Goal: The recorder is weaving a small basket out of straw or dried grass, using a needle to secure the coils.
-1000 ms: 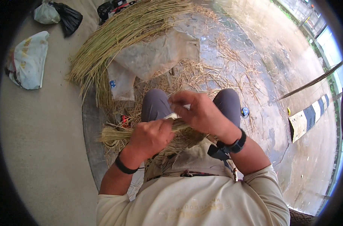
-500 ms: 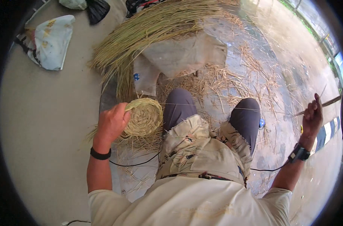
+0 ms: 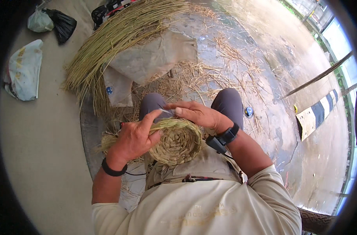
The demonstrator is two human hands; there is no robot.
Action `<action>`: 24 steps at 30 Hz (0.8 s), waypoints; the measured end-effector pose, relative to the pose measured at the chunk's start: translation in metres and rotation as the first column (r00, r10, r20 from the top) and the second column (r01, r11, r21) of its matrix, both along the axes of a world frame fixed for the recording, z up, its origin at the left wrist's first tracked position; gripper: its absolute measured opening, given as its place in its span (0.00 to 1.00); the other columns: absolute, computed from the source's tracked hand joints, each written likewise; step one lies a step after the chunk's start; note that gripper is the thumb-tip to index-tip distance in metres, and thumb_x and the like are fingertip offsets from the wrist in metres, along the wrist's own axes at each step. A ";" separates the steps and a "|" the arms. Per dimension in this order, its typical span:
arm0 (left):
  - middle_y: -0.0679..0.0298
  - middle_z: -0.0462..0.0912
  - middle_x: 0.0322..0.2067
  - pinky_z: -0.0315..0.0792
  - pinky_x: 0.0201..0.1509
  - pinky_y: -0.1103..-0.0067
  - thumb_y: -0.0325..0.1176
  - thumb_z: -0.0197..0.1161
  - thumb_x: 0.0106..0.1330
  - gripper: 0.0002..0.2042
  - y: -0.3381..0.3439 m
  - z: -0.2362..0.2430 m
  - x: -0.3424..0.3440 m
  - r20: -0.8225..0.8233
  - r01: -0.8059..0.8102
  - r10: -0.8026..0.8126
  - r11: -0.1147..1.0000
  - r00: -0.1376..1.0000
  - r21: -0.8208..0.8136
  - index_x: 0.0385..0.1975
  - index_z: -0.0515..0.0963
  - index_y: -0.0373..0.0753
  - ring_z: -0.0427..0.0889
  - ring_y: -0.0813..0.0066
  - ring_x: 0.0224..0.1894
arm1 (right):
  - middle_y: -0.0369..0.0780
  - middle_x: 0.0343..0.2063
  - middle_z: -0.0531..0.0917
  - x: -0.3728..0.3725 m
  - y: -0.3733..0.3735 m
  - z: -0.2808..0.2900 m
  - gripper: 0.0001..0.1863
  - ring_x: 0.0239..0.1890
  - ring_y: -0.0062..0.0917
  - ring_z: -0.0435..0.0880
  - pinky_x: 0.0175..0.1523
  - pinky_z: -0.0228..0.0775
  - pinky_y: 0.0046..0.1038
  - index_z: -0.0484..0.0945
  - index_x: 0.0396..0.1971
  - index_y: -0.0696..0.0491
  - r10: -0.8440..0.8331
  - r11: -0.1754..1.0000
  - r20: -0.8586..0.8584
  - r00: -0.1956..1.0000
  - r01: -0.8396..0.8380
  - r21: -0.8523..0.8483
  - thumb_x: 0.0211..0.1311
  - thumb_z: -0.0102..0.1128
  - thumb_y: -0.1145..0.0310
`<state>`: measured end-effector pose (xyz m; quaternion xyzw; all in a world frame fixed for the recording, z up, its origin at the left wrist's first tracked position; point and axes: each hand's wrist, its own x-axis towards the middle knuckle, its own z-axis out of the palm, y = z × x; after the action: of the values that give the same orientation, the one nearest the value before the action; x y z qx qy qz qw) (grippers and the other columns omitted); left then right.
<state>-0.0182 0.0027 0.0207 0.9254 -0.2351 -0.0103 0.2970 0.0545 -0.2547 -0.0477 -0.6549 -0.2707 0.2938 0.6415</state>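
A round coiled straw basket [image 3: 177, 141] rests against my lap, its woven inside facing up. My left hand [image 3: 134, 140] grips its left rim, thumb over the edge and index finger stretched along the top. Over the far rim, my right hand [image 3: 200, 116] closes its fingers on a thin, pale needle [image 3: 166, 112]. The needle lies close to my left index fingertip. Whether its tip is in the straw is hidden, and the thread cannot be made out here.
A large bundle of long straw [image 3: 119, 39] lies ahead, with a grey cloth [image 3: 153, 56] beside it. Loose straw bits [image 3: 186, 74] litter the ground sheet. Plastic bags [image 3: 61, 25] lie far left. A striped black-and-white barrier [image 3: 317, 111] stands at right.
My right hand has come in from far right, where it held the thread stretched out, to the basket's far rim. The basket and my left hand have shifted toward my middle. The view has turned.
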 end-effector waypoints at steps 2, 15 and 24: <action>0.48 0.87 0.41 0.82 0.39 0.62 0.29 0.66 0.64 0.22 0.003 -0.006 0.001 0.017 0.018 -0.018 1.000 1.000 0.009 0.59 0.76 0.37 0.89 0.46 0.39 | 0.44 0.59 0.83 -0.004 -0.018 -0.006 0.29 0.59 0.28 0.80 0.63 0.72 0.30 0.76 0.65 0.62 0.014 0.992 -0.182 0.983 -0.037 -0.120 0.79 0.55 0.52; 0.55 0.88 0.37 0.83 0.36 0.63 0.30 0.67 0.65 0.22 0.000 -0.034 0.011 0.089 0.097 -0.095 0.995 0.991 -0.016 0.60 0.77 0.44 0.89 0.53 0.35 | 0.31 0.23 0.77 0.002 -0.005 0.037 0.16 0.26 0.20 0.75 0.29 0.66 0.25 0.82 0.41 0.57 -0.030 0.813 -0.652 0.758 0.398 0.425 0.80 0.54 0.58; 0.46 0.87 0.45 0.83 0.43 0.63 0.29 0.64 0.69 0.21 0.011 -0.024 -0.002 -0.081 0.098 -0.084 0.976 0.993 0.195 0.61 0.75 0.33 0.89 0.50 0.43 | 0.26 0.17 0.65 -0.005 -0.030 0.014 0.17 0.17 0.12 0.59 0.22 0.49 0.21 0.82 0.37 0.60 -0.327 0.924 -0.501 0.801 0.383 0.009 0.79 0.57 0.60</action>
<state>-0.0207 0.0142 -0.0034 0.9377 -0.2642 -0.0808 0.2109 0.0498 -0.2847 -0.0339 -0.5614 0.0125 0.3093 0.7675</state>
